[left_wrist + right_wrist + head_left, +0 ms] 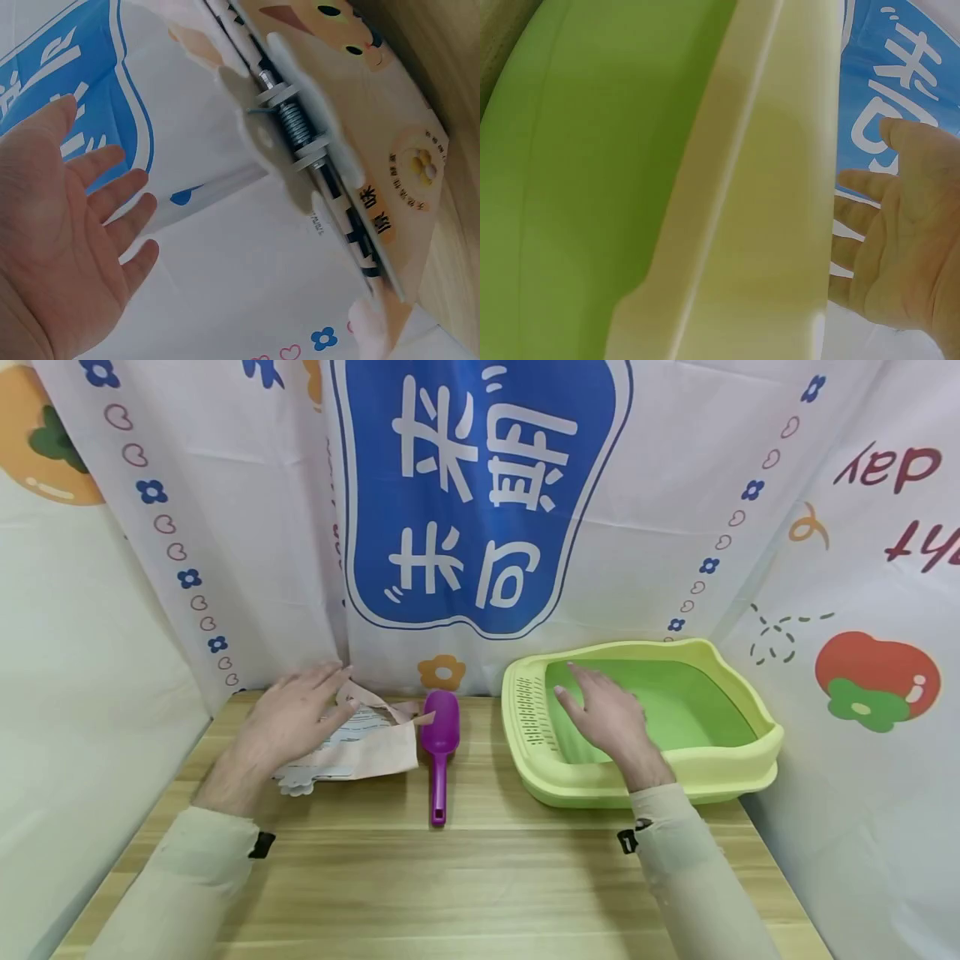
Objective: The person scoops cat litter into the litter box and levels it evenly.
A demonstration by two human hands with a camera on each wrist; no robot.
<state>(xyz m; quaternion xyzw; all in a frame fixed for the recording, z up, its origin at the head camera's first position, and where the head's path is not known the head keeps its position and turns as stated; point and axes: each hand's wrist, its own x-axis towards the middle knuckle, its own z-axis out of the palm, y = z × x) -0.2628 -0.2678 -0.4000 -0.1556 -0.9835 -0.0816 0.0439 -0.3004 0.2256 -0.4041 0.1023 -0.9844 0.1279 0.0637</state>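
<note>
1. Left hand (pixel 296 714), fingers apart, holds nothing above the cat-printed bag (pixel 382 753); its spring clip (pixel 296 127) shows clearly only from the left wrist.
2. Right hand (pixel 611 714), fingers apart, empty, over the litter box (pixel 697 768).
3. Only the head view shows the purple scoop (pixel 440 735), between bag and box.

On the table (pixel 450 893), scoop (pixel 440 747) between bag (pixel 384 753) at left and tray (pixel 720 770) at right.

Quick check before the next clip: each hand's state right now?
Left hand: open, holding nothing, seen over the clipped bag.
Right hand: open, holding nothing, seen over the green tray.
</note>
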